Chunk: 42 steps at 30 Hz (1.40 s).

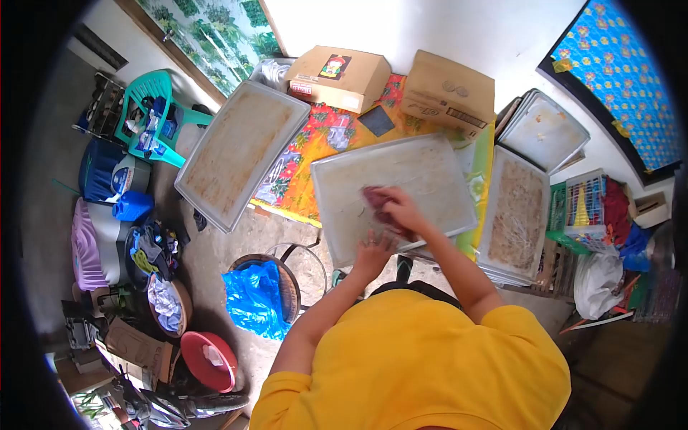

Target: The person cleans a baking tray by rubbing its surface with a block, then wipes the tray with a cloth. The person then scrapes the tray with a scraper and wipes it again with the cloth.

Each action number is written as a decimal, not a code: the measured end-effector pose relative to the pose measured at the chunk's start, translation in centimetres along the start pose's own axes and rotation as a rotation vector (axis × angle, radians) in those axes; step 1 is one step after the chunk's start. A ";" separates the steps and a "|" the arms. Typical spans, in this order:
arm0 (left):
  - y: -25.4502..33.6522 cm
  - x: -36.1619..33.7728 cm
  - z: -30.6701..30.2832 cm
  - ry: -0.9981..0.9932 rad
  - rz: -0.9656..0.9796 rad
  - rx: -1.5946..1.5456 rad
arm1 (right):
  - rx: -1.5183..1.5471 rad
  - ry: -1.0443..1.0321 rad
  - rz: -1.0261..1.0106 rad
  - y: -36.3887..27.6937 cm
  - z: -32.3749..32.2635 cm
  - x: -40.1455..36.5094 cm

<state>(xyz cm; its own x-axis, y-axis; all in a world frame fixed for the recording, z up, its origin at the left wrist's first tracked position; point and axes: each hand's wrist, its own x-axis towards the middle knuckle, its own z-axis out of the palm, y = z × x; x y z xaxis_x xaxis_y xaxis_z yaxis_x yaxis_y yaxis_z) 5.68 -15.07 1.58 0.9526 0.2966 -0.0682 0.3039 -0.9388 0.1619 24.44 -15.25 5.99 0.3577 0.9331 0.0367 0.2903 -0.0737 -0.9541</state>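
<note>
Nearest, note left hand (375, 247), fingers parted, laid on the near part of a pale tray (426, 168); just beyond, right hand (403, 209) closed around a bunched dark red cloth (373, 196) against the tray's face. Beneath, a floral-covered surface (295, 195); farther, a dark square (377, 121); farthest, two cardboard boxes (448, 93).
</note>
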 end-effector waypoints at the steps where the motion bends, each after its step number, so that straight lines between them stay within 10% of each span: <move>1: 0.1 0.0 -1.1 0.043 0.018 0.079 | -0.080 0.153 -0.099 0.8 -2.9 -1.0; 5: 0.1 0.5 -7.1 -0.076 0.018 0.009 | 0.476 0.547 0.235 -3.8 -14.4 -5.1; 13: -2.8 4.8 -26.4 0.109 -0.184 -0.080 | 0.095 1.343 -0.215 -6.4 -22.3 -8.7; 20: -5.2 8.8 -29.5 0.367 -0.257 -0.103 | 0.140 0.858 -0.338 -6.8 -7.2 -1.8; 21: -5.2 9.2 -29.7 0.386 -0.245 -0.105 | -0.514 0.834 -0.557 -9.5 -5.6 -0.7; 24: -6.3 10.4 -30.0 0.354 -0.264 -0.049 | -0.518 0.814 -0.686 -10.0 2.3 5.7; 34: -9.0 12.1 -30.1 0.345 -0.285 0.051 | -0.123 1.525 0.018 -5.4 -9.7 17.5; 40: -10.2 13.0 -30.0 0.325 -0.288 0.024 | 0.705 1.421 0.142 6.0 -3.7 17.1; 42: -10.7 13.6 -30.0 0.316 -0.338 0.062 | 0.564 1.402 0.245 3.2 1.5 15.5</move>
<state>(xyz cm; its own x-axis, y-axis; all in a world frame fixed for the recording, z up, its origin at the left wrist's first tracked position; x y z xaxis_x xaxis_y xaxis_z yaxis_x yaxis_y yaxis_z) 15.82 4.29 28.49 0.7614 0.6175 0.1975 0.6058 -0.7861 0.1226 29.63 -0.46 3.04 0.9632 -0.1791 -0.2004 -0.1477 0.2700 -0.9515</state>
